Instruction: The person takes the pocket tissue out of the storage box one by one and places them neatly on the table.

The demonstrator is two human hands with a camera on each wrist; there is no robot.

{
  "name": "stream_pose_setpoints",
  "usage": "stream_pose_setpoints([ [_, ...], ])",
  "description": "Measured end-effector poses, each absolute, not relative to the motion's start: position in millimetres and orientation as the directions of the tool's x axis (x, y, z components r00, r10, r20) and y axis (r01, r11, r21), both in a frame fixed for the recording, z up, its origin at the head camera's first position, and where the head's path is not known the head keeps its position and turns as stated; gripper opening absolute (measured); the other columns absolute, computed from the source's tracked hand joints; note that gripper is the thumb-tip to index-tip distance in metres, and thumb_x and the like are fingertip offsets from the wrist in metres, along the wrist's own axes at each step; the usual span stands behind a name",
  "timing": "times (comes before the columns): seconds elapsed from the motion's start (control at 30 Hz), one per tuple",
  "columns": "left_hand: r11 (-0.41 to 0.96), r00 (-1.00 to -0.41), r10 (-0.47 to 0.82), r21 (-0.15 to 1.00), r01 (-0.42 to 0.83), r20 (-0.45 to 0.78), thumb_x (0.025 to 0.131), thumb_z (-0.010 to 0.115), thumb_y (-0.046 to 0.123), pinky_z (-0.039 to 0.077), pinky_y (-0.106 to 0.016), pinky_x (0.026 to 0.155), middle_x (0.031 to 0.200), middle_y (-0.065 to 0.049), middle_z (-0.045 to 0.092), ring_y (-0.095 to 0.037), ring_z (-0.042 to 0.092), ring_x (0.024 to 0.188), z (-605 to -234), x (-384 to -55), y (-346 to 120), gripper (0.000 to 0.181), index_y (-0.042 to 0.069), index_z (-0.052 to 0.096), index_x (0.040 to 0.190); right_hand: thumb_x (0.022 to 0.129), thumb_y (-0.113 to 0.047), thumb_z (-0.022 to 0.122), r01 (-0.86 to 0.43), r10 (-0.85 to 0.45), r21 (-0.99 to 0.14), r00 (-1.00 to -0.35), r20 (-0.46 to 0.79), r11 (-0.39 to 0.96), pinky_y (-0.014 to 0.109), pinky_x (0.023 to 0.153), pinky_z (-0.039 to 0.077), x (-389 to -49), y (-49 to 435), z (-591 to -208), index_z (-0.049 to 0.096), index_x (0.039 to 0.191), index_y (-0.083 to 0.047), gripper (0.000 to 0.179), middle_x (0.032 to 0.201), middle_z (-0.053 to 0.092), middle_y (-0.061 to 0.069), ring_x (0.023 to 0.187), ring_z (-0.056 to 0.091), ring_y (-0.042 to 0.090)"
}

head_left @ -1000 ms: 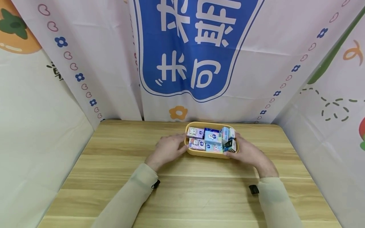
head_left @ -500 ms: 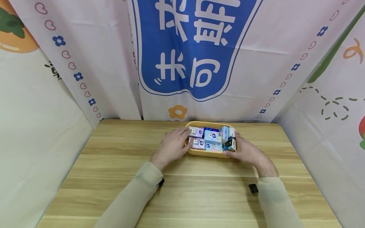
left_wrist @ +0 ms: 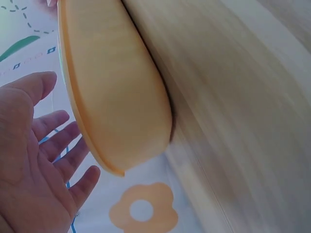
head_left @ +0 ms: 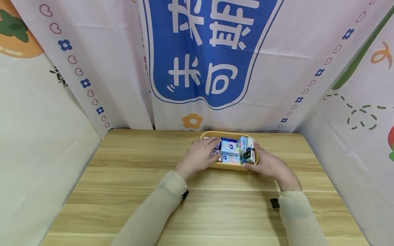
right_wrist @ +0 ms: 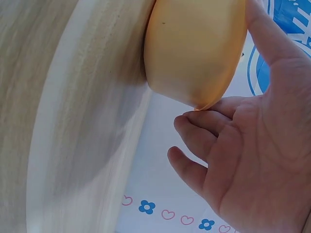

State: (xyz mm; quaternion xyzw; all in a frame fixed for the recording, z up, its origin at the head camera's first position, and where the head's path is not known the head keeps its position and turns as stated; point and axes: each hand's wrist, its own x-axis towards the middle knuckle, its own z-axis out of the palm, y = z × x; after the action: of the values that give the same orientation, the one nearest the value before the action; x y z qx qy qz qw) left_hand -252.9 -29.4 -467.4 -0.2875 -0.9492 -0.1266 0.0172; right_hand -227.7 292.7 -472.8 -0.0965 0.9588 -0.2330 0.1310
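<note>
A yellow oval plastic basket [head_left: 227,166] stands at the table's back edge, filled with several small printed packs in pastel, blue and dark colours. One light-blue pack [head_left: 230,148] lies on top near the middle. My left hand [head_left: 200,153] reaches over the basket's left end, covering the packs there. In the left wrist view its fingers are spread and loosely bent, beyond the basket's rim. My right hand [head_left: 269,164] grips the right end, thumb at the front rim and fingers behind. The right wrist view shows fingertips [right_wrist: 182,124] at the rim, beside a dark pack [head_left: 248,156].
The wooden table [head_left: 215,212] extends toward me from the basket. A printed cloth [head_left: 129,68] with a blue sign hangs right behind it, and white printed sheets [head_left: 37,143] close off both sides. Each sleeve carries a small black wrist device [head_left: 275,203].
My left hand has moved right, from the basket's left rim to over the packs at that end. The right hand has kept its hold, and the basket has stayed in place.
</note>
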Motion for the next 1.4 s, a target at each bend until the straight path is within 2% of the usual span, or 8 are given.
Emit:
stream_pose_setpoints([
  [0.37, 0.775, -0.811, 0.577, 0.250, 0.581, 0.098, 0.119, 0.069, 0.048, 0.046, -0.048, 0.144, 0.186, -0.002, 0.053, -0.026, 0.056, 0.169, -466, -263, 4, 0.069, 0.020, 0.051, 0.179, 0.104, -0.080, 0.075, -0.147, -0.258, -0.465, -0.948, -0.185, 0.873, 0.079, 0.134, 0.046, -228, 294, -473, 0.007, 0.186, 0.005, 0.136, 0.188, 0.030, 0.039, 0.165, 0.049, 0.061],
  [0.67, 0.735, -0.778, 0.625, 0.287, 0.614, 0.064, 0.118, 0.075, 0.038, 0.043, -0.049, 0.146, 0.187, -0.002, 0.050, -0.026, 0.051, 0.173, -466, -268, 19, 0.065, 0.030, 0.053, 0.178, 0.104, -0.080, 0.074, -0.163, -0.271, -0.459, -0.946, -0.179, 0.873, 0.078, 0.130, 0.050, -228, 292, -471, 0.009, 0.185, 0.006, 0.135, 0.185, 0.034, 0.040, 0.161, 0.055, 0.060],
  [0.8, 0.723, -0.768, 0.638, 0.301, 0.622, 0.055, 0.119, 0.074, 0.033, 0.044, -0.047, 0.145, 0.183, -0.003, 0.055, -0.026, 0.053, 0.171, -468, -269, 22, 0.063, 0.033, 0.053, 0.178, 0.105, -0.078, 0.075, -0.170, -0.277, -0.468, -0.946, -0.170, 0.867, 0.078, 0.127, 0.052, -229, 292, -471, 0.010, 0.186, 0.004, 0.132, 0.185, 0.036, 0.039, 0.159, 0.057, 0.059],
  [1.03, 0.728, -0.791, 0.606, 0.341, 0.595, 0.085, 0.118, 0.075, 0.030, 0.054, -0.044, 0.137, 0.170, -0.003, 0.067, -0.026, 0.061, 0.158, -468, -268, 17, 0.056, 0.034, 0.062, 0.172, 0.104, -0.081, 0.074, -0.154, -0.262, -0.459, -0.948, -0.181, 0.875, 0.080, 0.128, 0.051, -227, 292, -472, 0.009, 0.186, 0.005, 0.135, 0.185, 0.035, 0.039, 0.161, 0.055, 0.060],
  [1.2, 0.724, -0.807, 0.578, 0.380, 0.576, 0.122, 0.118, 0.075, 0.028, 0.053, -0.047, 0.138, 0.171, -0.004, 0.066, -0.028, 0.059, 0.161, -465, -264, 2, 0.055, 0.029, 0.063, 0.171, 0.104, -0.082, 0.073, -0.141, -0.249, -0.449, -0.950, -0.191, 0.882, 0.081, 0.132, 0.047, -227, 291, -472, 0.008, 0.186, 0.004, 0.136, 0.187, 0.032, 0.038, 0.165, 0.049, 0.062],
  [1.4, 0.733, -0.837, 0.529, 0.424, 0.533, 0.140, 0.117, 0.076, 0.028, 0.055, -0.053, 0.136, 0.174, 0.000, 0.063, -0.029, 0.056, 0.164, -459, -258, -18, 0.057, 0.034, 0.061, 0.173, 0.103, -0.083, 0.073, -0.125, -0.234, -0.445, -0.952, -0.199, 0.887, 0.081, 0.135, 0.043, -228, 292, -473, 0.007, 0.186, 0.003, 0.137, 0.187, 0.030, 0.038, 0.167, 0.046, 0.063],
])
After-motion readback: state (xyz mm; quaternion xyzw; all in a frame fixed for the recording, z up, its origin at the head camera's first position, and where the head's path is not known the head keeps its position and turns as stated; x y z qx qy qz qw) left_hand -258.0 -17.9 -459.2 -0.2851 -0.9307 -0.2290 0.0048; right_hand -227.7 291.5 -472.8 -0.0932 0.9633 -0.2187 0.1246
